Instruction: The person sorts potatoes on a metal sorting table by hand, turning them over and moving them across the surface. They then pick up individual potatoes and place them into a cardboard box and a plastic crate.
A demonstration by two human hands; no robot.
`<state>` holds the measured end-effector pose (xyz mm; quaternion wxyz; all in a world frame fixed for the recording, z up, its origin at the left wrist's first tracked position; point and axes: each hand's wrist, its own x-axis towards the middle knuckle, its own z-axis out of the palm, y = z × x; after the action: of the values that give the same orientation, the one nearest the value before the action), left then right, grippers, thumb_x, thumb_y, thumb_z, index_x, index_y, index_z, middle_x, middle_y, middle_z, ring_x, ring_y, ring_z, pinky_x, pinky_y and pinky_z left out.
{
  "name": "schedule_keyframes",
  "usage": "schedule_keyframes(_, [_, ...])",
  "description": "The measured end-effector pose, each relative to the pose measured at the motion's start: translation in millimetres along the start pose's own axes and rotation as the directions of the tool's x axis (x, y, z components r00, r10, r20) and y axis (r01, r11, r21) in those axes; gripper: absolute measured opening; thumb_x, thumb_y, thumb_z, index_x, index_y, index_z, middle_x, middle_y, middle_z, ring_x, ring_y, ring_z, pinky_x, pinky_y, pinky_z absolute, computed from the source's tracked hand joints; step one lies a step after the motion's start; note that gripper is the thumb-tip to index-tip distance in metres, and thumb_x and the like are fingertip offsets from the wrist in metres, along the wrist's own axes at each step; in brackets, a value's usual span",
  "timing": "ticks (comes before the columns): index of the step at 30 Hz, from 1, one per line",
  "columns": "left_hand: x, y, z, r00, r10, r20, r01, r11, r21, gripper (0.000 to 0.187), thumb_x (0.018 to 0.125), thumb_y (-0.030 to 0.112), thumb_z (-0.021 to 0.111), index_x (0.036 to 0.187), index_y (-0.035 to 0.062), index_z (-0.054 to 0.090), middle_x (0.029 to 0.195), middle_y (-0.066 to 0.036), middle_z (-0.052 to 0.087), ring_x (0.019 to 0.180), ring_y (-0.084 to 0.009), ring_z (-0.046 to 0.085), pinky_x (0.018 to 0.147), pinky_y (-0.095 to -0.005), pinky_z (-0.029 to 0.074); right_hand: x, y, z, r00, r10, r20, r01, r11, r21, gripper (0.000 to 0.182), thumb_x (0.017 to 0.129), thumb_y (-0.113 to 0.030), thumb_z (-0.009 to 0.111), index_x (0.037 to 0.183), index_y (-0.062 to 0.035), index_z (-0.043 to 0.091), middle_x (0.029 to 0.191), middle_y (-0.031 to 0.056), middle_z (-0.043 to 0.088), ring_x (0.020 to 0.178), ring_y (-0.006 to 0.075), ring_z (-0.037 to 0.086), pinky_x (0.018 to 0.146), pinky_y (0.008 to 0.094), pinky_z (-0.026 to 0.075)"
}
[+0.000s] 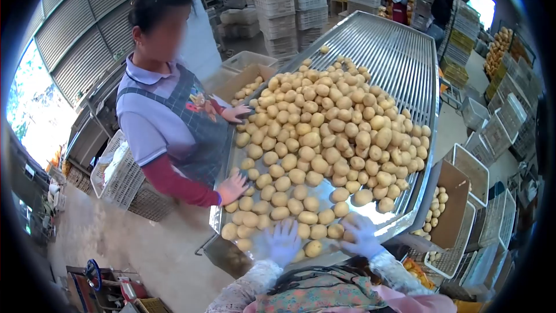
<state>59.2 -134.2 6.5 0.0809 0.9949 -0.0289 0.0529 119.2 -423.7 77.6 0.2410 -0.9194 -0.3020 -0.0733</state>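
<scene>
A large heap of potatoes (324,122) lies on a metal sorting table (394,40) with a ribbed far part. At the near edge my left hand (282,242), in a pale glove, is spread flat beside several potatoes and grips none. To its right my right hand (361,236), gloved too, has its fingers apart and touches a potato (349,235) at its fingertips. A single potato (313,248) sits between my hands, near the edge.
At the left side stands a co-worker (168,93) in an apron, both hands at the potatoes. A cardboard-lined crate (454,188) with potatoes is at the right, beside more plastic crates (499,220). Stacked crates (275,17) and other people are farther back.
</scene>
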Motion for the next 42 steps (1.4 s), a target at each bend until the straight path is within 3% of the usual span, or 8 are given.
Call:
schedule_keyframes(2, [-13.7, -7.7, -12.7, 0.998, 0.057, 0.014, -0.057, 0.998, -0.029, 0.059, 0.093, 0.042, 0.055, 0.145, 0.014, 0.051, 0.145, -0.021, 0.049, 0.136, -0.0398, 0.045, 0.112, -0.0691, 0.023, 6.0, -17.9, 33.5, 0.974, -0.103, 0.202, 0.13, 0.984, -0.125, 0.057, 0.079, -0.046, 0.07, 0.132, -0.0273, 0.064, 0.143, 0.0165, 0.053, 0.131, 0.0437, 0.048, 0.11, 0.0606, 0.034])
schedule_keyframes(5, [-46.5, -22.8, -10.5, 0.987, 0.069, -0.144, -0.108, 0.955, -0.276, 0.06, 0.088, 0.036, 0.065, 0.142, 0.0136, 0.054, 0.142, -0.025, 0.048, 0.135, -0.0437, 0.041, 0.113, -0.0686, 0.02, 18.7, -23.9, 75.2, 0.953, -0.197, 0.231, 0.223, 0.971, -0.089, 0.054, 0.08, -0.047, 0.065, 0.133, -0.0363, 0.062, 0.146, 0.0166, 0.052, 0.132, 0.0477, 0.045, 0.114, 0.0599, 0.031])
schedule_keyframes(9, [-56.2, -16.1, -7.0, 0.987, 0.016, -0.161, -0.041, 0.987, -0.155, 0.061, 0.088, 0.037, 0.066, 0.142, 0.0132, 0.054, 0.143, -0.023, 0.05, 0.134, -0.0445, 0.044, 0.113, -0.0676, 0.024, 20.3, -34.7, 83.4, 0.943, -0.187, 0.276, 0.239, 0.957, -0.167, 0.05, 0.082, -0.045, 0.063, 0.132, -0.0417, 0.063, 0.148, 0.0165, 0.05, 0.133, 0.0499, 0.044, 0.115, 0.0586, 0.031])
schedule_keyframes(16, [-56.3, -13.9, -8.1, 0.983, -0.061, -0.174, 0.03, 0.985, -0.171, 0.058, 0.088, 0.036, 0.065, 0.142, 0.0167, 0.055, 0.143, -0.022, 0.051, 0.133, -0.045, 0.045, 0.113, -0.0654, 0.026, 16.3, -30.4, 85.9, 0.962, -0.229, 0.152, 0.236, 0.971, -0.033, 0.036, 0.079, -0.04, 0.065, 0.113, -0.0355, 0.075, 0.142, 0.0166, 0.054, 0.129, 0.0475, 0.046, 0.112, 0.0582, 0.034])
schedule_keyframes(19, [-55.9, -18.7, -8.3, 0.98, -0.037, -0.193, -0.003, 0.979, -0.204, 0.058, 0.089, 0.038, 0.064, 0.142, 0.0173, 0.055, 0.142, -0.022, 0.052, 0.132, -0.0451, 0.046, 0.114, -0.0645, 0.024, 20.3, -34.3, 88.0, 0.968, -0.229, 0.102, 0.238, 0.967, -0.093, 0.036, 0.075, -0.035, 0.067, 0.11, -0.0331, 0.076, 0.135, 0.016, 0.057, 0.126, 0.0442, 0.049, 0.107, 0.0578, 0.039])
schedule_keyframes(36, [-56.1, -15.7, -12.9, 0.981, -0.055, -0.186, 0.017, 0.979, -0.202, 0.057, 0.091, 0.037, 0.064, 0.144, 0.0187, 0.054, 0.145, -0.018, 0.048, 0.134, -0.042, 0.044, 0.113, -0.0638, 0.026, 18.3, -31.8, 95.2, 0.974, -0.209, 0.091, 0.213, 0.976, -0.035, 0.035, 0.072, -0.029, 0.067, 0.106, -0.0326, 0.076, 0.136, 0.0172, 0.057, 0.129, 0.0461, 0.046, 0.108, 0.0607, 0.037])
schedule_keyframes(37, [-56.0, -16.1, -12.8, 0.986, -0.056, -0.159, 0.026, 0.982, -0.185, 0.057, 0.094, 0.04, 0.058, 0.147, 0.0197, 0.051, 0.147, -0.018, 0.048, 0.139, -0.0383, 0.041, 0.116, -0.0617, 0.021, 18.2, -31.9, 95.5, 0.969, -0.229, 0.089, 0.232, 0.972, -0.024, 0.035, 0.072, -0.029, 0.067, 0.106, -0.0326, 0.076, 0.136, 0.0172, 0.057, 0.129, 0.0461, 0.046, 0.108, 0.0607, 0.037])
schedule_keyframes(42, [-56.3, -17.1, -12.2, 0.987, -0.056, -0.148, 0.026, 0.98, -0.197, 0.058, 0.094, 0.039, 0.058, 0.148, 0.0199, 0.05, 0.149, -0.017, 0.045, 0.14, -0.0386, 0.038, 0.117, -0.0611, 0.019, 17.8, -32.6, 96.0, 0.978, -0.186, 0.097, 0.19, 0.981, -0.032, 0.036, 0.072, -0.027, 0.066, 0.105, -0.0344, 0.076, 0.137, 0.0168, 0.056, 0.131, 0.0463, 0.045, 0.109, 0.061, 0.036])
